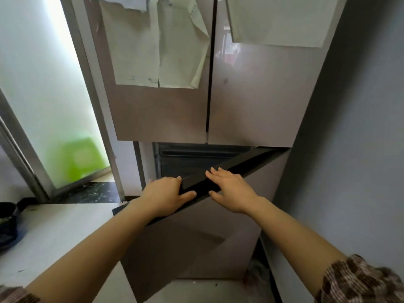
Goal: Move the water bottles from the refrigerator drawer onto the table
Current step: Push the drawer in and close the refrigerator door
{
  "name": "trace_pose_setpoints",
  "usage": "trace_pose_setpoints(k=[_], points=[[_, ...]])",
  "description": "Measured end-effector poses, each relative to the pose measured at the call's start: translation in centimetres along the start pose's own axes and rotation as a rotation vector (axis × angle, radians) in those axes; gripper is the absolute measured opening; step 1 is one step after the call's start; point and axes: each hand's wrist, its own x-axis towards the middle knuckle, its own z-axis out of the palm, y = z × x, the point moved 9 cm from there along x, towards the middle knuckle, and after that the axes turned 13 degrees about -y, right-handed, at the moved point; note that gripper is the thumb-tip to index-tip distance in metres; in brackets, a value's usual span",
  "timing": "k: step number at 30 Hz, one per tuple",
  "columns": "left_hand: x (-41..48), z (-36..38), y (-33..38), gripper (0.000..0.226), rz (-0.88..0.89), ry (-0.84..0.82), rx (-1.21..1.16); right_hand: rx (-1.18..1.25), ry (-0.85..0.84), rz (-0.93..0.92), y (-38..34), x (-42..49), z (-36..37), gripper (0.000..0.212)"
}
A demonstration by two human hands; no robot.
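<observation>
A tall beige refrigerator (251, 101) stands in front of me with its two upper doors closed. Below them a lower door (218, 237) is swung partly out, its dark top edge (240, 167) running diagonally. My left hand (166, 193) grips that top edge near its outer corner, fingers over the back and thumb on the front. My right hand (229, 189) lies on the same edge further in, fingers straight. Behind the door the dark front of a drawer (196, 158) shows. No water bottles are visible.
A white table top (54, 232) lies at my lower left with a dark pot (8, 224) at its left edge. A frosted glass door (54, 95) stands left of the fridge; a grey wall (360, 149) closes in on the right. Papers (157, 40) hang on the upper doors.
</observation>
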Motion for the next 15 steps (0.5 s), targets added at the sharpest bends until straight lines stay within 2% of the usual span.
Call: trace_pose_setpoints(k=[2, 4, 10, 13, 15], points=[[1.9, 0.9, -1.8, 0.087, -0.043, 0.005, 0.13, 0.009, 0.0, 0.034, -0.5, 2.5, -0.2, 0.063], [3.9, 1.1, -3.7, 0.094, -0.029, 0.042, 0.179, 0.016, -0.005, 0.082, -0.8, 5.1, -0.3, 0.063], [10.2, -0.1, -8.7, 0.084, 0.096, 0.2, 0.242, -0.048, -0.023, 0.233, -1.3, 11.7, -0.7, 0.071], [12.5, -0.6, -9.9, 0.078, 0.217, 0.376, 0.298, -0.205, -0.048, 0.32, -1.3, 14.0, -0.5, 0.08], [13.8, -0.5, -10.6, 0.077, 0.291, 0.446, 0.361, -0.314, -0.005, 0.332, -1.4, 15.2, -0.7, 0.081]])
